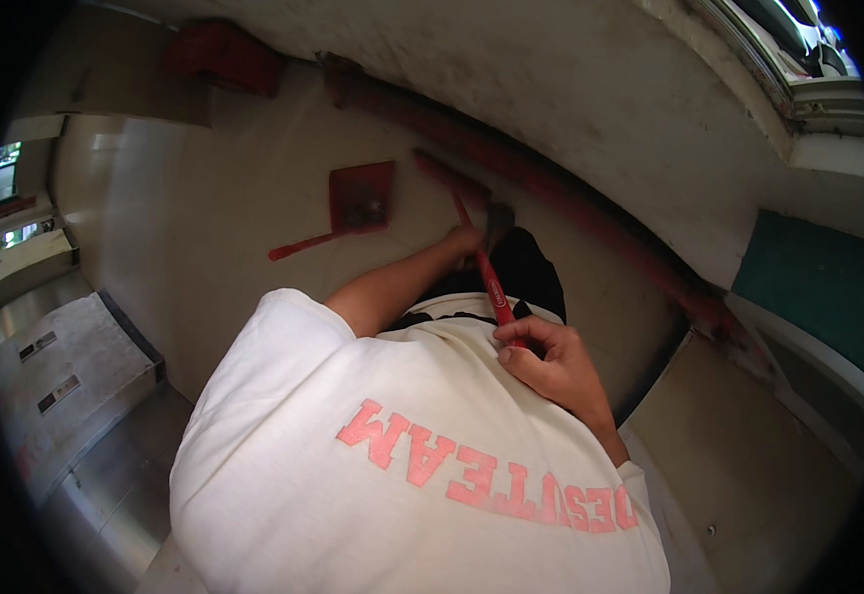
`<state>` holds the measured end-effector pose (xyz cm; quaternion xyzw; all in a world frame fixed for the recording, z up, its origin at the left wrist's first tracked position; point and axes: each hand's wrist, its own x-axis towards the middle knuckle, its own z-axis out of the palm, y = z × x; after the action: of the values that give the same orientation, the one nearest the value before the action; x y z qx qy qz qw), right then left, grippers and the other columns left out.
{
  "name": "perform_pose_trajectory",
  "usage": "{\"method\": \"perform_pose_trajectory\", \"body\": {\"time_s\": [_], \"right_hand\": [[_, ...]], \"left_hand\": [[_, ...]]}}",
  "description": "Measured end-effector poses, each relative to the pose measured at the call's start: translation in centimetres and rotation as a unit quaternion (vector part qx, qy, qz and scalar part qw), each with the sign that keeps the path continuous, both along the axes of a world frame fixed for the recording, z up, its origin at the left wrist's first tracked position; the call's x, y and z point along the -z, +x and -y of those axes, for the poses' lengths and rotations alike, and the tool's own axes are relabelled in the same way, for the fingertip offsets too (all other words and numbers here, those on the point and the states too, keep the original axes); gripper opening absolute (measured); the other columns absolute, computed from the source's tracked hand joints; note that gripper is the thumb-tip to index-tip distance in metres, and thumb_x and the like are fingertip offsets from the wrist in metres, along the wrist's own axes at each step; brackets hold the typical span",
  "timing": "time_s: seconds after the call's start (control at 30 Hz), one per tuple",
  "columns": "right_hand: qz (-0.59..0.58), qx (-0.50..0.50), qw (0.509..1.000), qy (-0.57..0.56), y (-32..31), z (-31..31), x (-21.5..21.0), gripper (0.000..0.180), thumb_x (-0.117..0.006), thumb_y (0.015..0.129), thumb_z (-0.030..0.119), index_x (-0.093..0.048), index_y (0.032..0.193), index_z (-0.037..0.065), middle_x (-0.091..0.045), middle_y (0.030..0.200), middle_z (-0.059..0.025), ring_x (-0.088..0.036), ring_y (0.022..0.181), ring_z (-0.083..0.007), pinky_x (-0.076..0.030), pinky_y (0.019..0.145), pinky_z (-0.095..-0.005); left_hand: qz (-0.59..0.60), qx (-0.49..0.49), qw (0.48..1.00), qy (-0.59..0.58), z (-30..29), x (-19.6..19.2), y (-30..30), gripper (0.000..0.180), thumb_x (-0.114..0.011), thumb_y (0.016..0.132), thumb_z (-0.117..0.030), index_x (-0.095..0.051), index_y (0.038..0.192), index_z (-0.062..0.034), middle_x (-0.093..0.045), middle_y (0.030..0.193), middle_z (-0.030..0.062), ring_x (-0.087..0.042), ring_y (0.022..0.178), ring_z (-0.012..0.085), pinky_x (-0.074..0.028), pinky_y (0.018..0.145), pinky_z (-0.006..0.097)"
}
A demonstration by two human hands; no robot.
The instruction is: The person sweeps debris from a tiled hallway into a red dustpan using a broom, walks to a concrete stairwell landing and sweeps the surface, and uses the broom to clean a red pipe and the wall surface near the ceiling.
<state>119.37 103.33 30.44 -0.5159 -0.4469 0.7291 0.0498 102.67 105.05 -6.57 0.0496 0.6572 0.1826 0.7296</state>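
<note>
A red broom slants across in front of my body. My left hand is wrapped round the middle of its handle, and my right hand grips the top end near my shirt. The red broom head rests low by the foot of the wall, just beyond my shoe. To its left, a red dustpan lies on the floor with its handle pointing left. Some grey dirt is in the pan. The bristles are too dark to make out.
A dirty white wall with a dark red strip along its base runs from top to right. A red container-like object stands at the far left. White cabinet-like boxes are on the left, a green panel on the right.
</note>
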Motion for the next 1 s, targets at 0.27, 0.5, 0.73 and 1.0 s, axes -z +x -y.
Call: {"method": "perform_pose_trajectory", "body": {"time_s": [0.27, 0.5, 0.73, 1.0], "right_hand": [[-0.010, 0.007, 1.000, 0.017, -0.1, -1.2, 0.2, 0.026, -0.063, 0.081, 0.013, -0.068, 0.101, -0.003, -0.063, 0.079, -0.0018, -0.054, 0.073, -0.0058, -0.042, 0.066, -0.0217], [-0.026, 0.066, 0.997, -0.007, 0.3, -0.6, 0.0, 0.026, -0.063, 0.081, 0.012, -0.068, 0.103, -0.002, -0.061, 0.074, 0.0012, -0.051, 0.066, -0.0034, -0.039, 0.060, -0.0199], [-0.012, 0.037, 0.997, 0.066, -0.1, 0.2, 0.3, 0.027, -0.065, 0.081, 0.015, -0.068, 0.099, -0.005, -0.061, 0.074, -0.0009, -0.052, 0.067, -0.0059, -0.043, 0.061, -0.0222], [-0.027, 0.104, 0.994, -0.008, 0.3, 0.5, 0.1, 0.026, -0.064, 0.082, 0.014, -0.068, 0.102, -0.003, -0.061, 0.076, 0.0002, -0.054, 0.068, -0.0054, -0.044, 0.061, -0.0216]], "left_hand": [[-0.012, -0.024, 1.000, -0.004, -1.1, -4.6, -0.5, 0.020, -0.062, 0.086, -0.020, -0.057, 0.095, -0.0020, -0.060, 0.075, 0.0083, -0.062, 0.060, 0.0232, -0.054, 0.051, 0.039], [0.023, -0.038, 0.999, -0.006, -0.8, -5.4, -0.2, 0.022, -0.061, 0.088, -0.027, -0.056, 0.091, -0.0060, -0.058, 0.073, 0.0069, -0.059, 0.061, 0.0227, -0.053, 0.054, 0.041], [0.072, -0.074, 0.995, -0.011, 0.0, -2.6, -0.2, 0.023, -0.059, 0.090, -0.030, -0.055, 0.091, -0.0072, -0.056, 0.073, 0.0074, -0.059, 0.064, 0.0231, -0.054, 0.058, 0.041], [0.028, -0.027, 0.999, -0.023, -1.3, -4.8, -0.2, 0.014, -0.058, 0.087, -0.021, -0.056, 0.092, -0.0077, -0.058, 0.075, 0.0068, -0.060, 0.063, 0.0208, -0.053, 0.054, 0.036]]}}
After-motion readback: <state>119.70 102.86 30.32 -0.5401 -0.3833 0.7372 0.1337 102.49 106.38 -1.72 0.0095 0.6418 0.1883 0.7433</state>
